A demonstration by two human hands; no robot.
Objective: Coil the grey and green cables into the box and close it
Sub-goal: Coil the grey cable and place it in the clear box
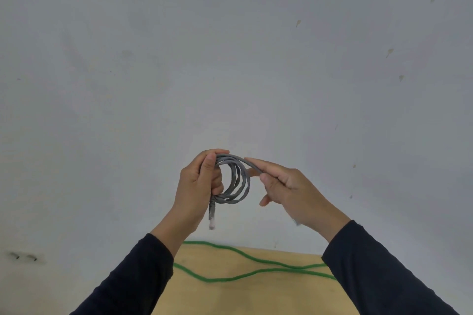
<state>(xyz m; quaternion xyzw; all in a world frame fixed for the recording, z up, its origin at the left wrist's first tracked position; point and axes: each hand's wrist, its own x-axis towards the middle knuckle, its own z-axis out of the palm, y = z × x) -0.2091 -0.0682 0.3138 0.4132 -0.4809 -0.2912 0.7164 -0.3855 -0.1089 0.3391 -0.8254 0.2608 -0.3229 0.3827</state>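
The grey cable is wound into several loops in the air in front of the wall. My left hand grips the left side of the coil, and a clear plug end hangs down below that hand. My right hand pinches the cable's top strand between thumb and fingers on the coil's right side. The green cable lies loose in crossing curves on the wooden table below my hands. No box is in view.
A plain grey-white wall with a few small marks fills most of the view. The table's far edge meets the wall just beyond the green cable.
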